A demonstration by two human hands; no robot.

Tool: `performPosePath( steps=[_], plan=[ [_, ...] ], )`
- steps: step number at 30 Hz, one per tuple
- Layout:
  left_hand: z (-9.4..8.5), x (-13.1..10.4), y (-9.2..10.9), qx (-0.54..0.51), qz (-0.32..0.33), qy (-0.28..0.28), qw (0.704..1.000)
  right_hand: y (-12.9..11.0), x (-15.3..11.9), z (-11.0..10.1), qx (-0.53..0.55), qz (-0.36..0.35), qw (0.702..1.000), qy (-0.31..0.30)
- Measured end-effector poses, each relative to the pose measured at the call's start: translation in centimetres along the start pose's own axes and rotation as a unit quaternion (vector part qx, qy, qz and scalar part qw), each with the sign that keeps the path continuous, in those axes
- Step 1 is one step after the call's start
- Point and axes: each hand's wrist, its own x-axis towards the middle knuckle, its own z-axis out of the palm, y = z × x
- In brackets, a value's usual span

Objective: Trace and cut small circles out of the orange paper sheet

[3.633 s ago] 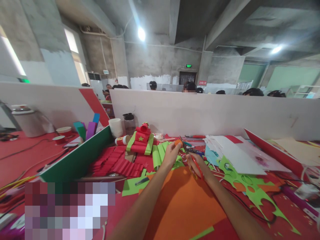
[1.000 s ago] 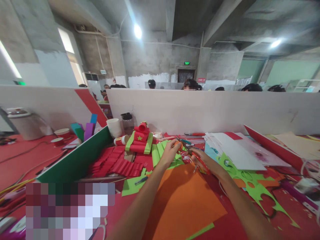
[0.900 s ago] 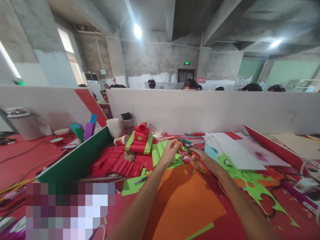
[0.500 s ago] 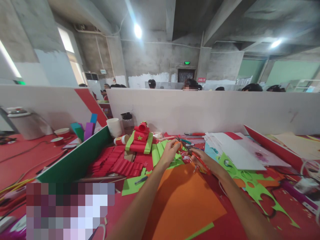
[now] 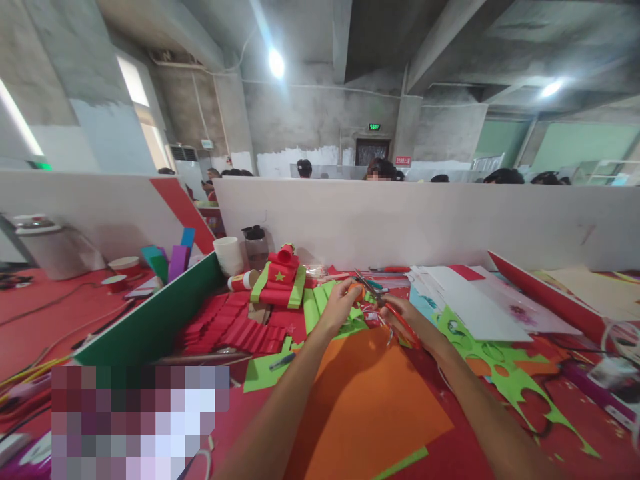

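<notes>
My right hand (image 5: 399,316) is closed round the red handles of a pair of scissors (image 5: 406,324), whose blades point up and to the left. In the fingers of my left hand (image 5: 341,301) is a small orange paper piece (image 5: 356,288), close beside the blades. Whether the blades touch the paper I cannot make out. Below both hands a large orange sheet (image 5: 370,407) lies on the red table. Green rolled paper (image 5: 316,308) sits just left of my left hand.
A red paper model with a yellow star (image 5: 280,275) stands at the back left beside pleated red paper (image 5: 235,325). Cut green scraps (image 5: 500,360) and white sheets (image 5: 480,300) lie on the right. A white partition (image 5: 410,220) closes off the back, and a green board (image 5: 155,320) the left.
The scissors and my right hand have shifted very slightly, with the blades a little more apart. My left hand stays almost in place with the orange piece.
</notes>
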Motion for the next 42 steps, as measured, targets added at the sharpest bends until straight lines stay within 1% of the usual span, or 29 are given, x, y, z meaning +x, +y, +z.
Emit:
performPosePath(
  steps=[2,5,7,10,13,18,20,22,26,28,31,37,42],
  plan=[
    [0.0,0.0,-0.1,-0.003,0.003,-0.002,1.0,0.0,-0.1,0.1,0.04,0.019,0.999,0.006],
    [0.0,0.0,-0.2,-0.007,0.001,-0.003,1.0,0.3,-0.1,0.3,0.116,0.071,0.991,0.007],
    [0.0,0.0,-0.2,-0.006,-0.008,-0.007,1.0,0.6,0.1,0.4,0.14,0.088,0.986,0.024],
    [0.1,-0.2,0.0,0.003,-0.017,-0.015,1.0,0.8,0.4,0.7,0.14,0.058,0.987,0.062],
    [0.3,-0.4,0.2,0.015,-0.019,-0.032,0.999,1.0,0.6,1.0,0.128,0.022,0.988,0.081],
    [0.5,-0.8,0.6,0.022,-0.029,-0.086,0.996,1.6,1.0,1.7,0.124,0.014,0.986,0.107],
    [0.5,-0.8,0.4,0.024,-0.032,-0.098,0.994,2.0,1.2,1.9,0.135,0.012,0.983,0.12],
    [0.4,-0.6,0.2,0.022,-0.036,-0.086,0.995,2.3,1.3,2.1,0.142,0.013,0.981,0.135],
    [-0.1,-0.2,-0.5,-0.006,-0.039,-0.032,0.999,2.6,1.2,2.0,0.139,0.031,0.977,0.156],
    [-0.3,-0.1,-0.6,-0.016,-0.035,-0.021,0.999,2.8,1.2,1.9,0.146,0.036,0.975,0.162],
    [-0.3,-0.1,-0.2,-0.004,-0.023,-0.019,1.0,3.2,1.3,2.0,0.164,0.039,0.97,0.178],
    [0.2,-0.5,0.5,0.029,0.011,-0.045,0.999,3.6,1.4,2.2,0.181,0.032,0.964,0.191],
    [0.4,-0.4,0.6,0.023,0.006,-0.022,0.999,3.0,1.2,2.2,0.189,0.025,0.964,0.185]
  ],
)
